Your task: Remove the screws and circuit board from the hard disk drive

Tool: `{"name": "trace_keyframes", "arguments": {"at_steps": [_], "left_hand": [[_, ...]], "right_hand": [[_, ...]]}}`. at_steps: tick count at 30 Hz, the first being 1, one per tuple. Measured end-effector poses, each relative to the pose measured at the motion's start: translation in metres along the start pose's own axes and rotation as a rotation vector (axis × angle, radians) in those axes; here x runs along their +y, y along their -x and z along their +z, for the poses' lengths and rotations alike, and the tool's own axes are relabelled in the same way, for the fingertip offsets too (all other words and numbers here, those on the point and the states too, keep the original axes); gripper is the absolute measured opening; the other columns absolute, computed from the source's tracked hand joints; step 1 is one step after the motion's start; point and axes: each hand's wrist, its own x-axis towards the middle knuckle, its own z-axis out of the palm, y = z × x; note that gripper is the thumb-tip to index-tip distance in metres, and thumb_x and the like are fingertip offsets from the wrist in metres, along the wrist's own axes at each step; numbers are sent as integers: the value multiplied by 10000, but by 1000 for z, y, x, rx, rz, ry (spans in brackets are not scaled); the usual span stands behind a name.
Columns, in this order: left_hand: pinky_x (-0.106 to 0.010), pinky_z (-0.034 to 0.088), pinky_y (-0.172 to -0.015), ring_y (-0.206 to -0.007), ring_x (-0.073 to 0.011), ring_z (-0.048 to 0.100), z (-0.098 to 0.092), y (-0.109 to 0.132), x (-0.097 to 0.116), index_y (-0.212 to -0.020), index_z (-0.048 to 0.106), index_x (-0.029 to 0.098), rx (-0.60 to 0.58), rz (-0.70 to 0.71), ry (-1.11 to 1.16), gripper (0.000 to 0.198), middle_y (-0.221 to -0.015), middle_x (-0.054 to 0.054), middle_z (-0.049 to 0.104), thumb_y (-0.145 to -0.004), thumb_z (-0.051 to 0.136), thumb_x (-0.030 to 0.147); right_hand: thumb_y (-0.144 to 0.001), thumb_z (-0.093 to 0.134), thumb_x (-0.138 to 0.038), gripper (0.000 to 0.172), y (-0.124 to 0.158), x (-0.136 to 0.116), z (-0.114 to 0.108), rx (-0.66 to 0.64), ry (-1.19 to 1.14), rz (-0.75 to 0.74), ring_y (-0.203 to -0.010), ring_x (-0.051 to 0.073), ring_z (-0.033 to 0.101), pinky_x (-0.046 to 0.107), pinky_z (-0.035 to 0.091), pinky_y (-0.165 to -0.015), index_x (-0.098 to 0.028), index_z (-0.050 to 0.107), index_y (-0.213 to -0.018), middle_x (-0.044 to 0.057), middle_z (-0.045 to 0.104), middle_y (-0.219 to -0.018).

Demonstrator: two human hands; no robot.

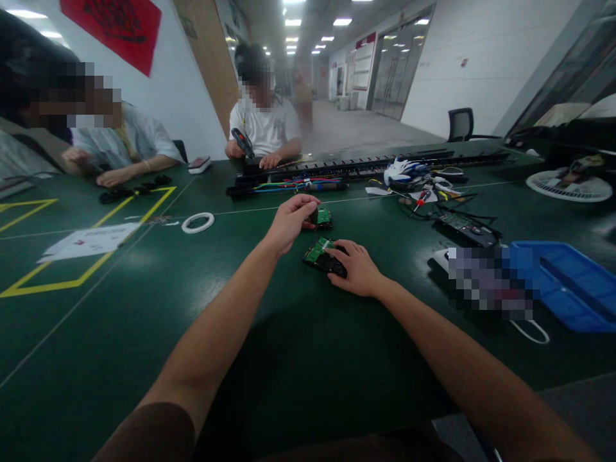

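Note:
Two hard drives with green circuit boards are in front of me on the green table. My right hand (pixel 357 268) grips the nearer hard drive (pixel 317 251), thumb at its near edge and fingers across its top. The fingers of my left hand (pixel 291 223) are pinched together at the left end of the farther hard drive (pixel 324 218). Something small and dark shows under those fingertips, too hidden to name. The farther drive is partly covered by my left hand.
Beyond my hands lie long black strips (pixel 356 170) with coloured wires (pixel 283 185). A roll of white tape (pixel 198 222) and papers (pixel 91 241) are left; a blue tray (pixel 577 282), circuit board (pixel 466 229) and white round grille (pixel 543 186) right. Two people sit across; one holds a power screwdriver (pixel 243 142).

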Motion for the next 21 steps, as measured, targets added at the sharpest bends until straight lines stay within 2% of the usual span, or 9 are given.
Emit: {"name": "trace_keyframes", "arguments": {"at_steps": [5,8,12,16,21], "left_hand": [[-208,548,-582,-819,-152,612,0,0,-1,-1011,735,215,-34,-13,27,121,-920,-29,626,-920,676,269],[-249,592,-654,-854,-156,641,2,1,-1,-1071,708,221,-61,-18,105,147,-947,-28,642,-945,638,249],[-291,615,-753,-905,-159,670,4,1,0,-1047,693,203,-91,-33,143,122,-959,-38,667,-971,606,241],[-268,606,-719,-884,-155,668,5,2,0,-1014,695,200,-85,-22,116,132,-935,-37,663,-975,649,318],[-211,563,-640,-785,-129,635,4,1,-3,-955,693,203,-57,21,16,255,-869,-19,653,-899,782,436]], "right_hand": [[-904,665,-481,653,0,0,0,6,-5,-4,-1420,381,452,572,359,-1168,-222,565,-1496,170,507,-1511],[-902,663,-484,659,0,0,0,-2,-5,-6,-1420,383,451,576,360,-1166,-220,561,-1498,169,508,-1515],[-903,663,-487,658,0,-1,0,-2,-5,-2,-1426,382,444,576,354,-1171,-225,561,-1499,166,509,-1518],[-906,661,-490,658,0,-1,-1,-3,-9,0,-1425,381,445,576,352,-1170,-229,558,-1502,165,505,-1524],[-908,659,-501,657,0,-1,-2,-7,-15,2,-1434,390,433,594,342,-1171,-244,555,-1503,163,508,-1524]]}}
